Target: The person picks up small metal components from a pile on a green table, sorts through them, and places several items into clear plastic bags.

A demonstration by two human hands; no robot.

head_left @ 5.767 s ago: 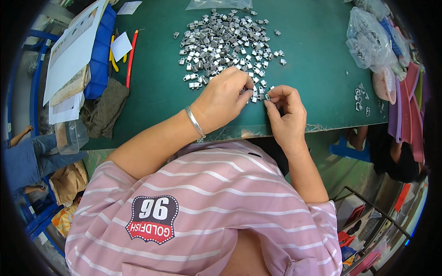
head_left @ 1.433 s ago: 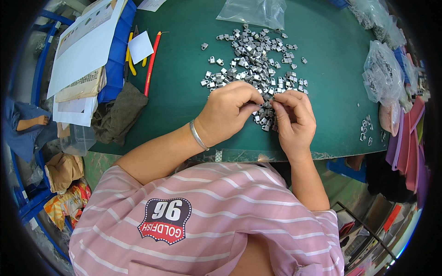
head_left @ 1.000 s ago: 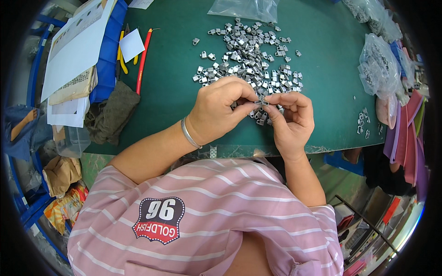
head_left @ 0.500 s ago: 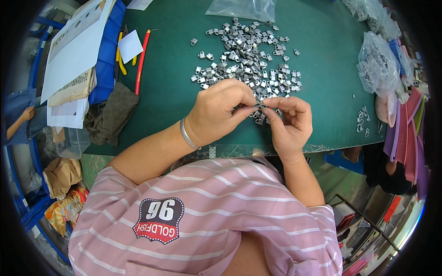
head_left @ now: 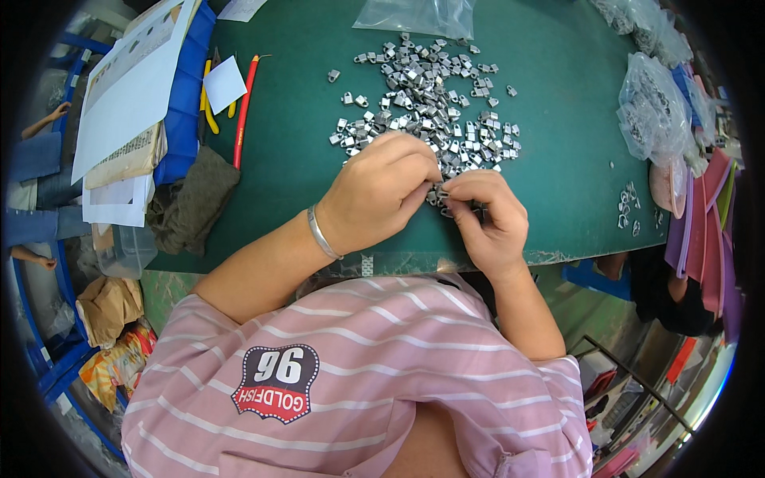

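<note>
A spread-out pile of several small silver metal parts [head_left: 426,103] lies on the green table mat [head_left: 558,159]. At the near edge of that pile my left hand [head_left: 378,191], with a silver bracelet on the wrist, and my right hand [head_left: 490,215] meet fingertip to fingertip. Both pinch small metal parts [head_left: 440,193] between thumbs and fingers. How the pinched pieces fit together is hidden by my fingers.
Clear bags of parts sit at the back [head_left: 418,12] and at the right [head_left: 649,111]. A small group of metal parts [head_left: 629,209] lies by the right edge. Papers on a blue folder [head_left: 131,88], red and yellow tools [head_left: 243,107] and a dark cloth [head_left: 191,199] lie left.
My hands have stayed together at the pile's near edge, with the fingers shifting slightly on the small parts. The view has drifted a little.
</note>
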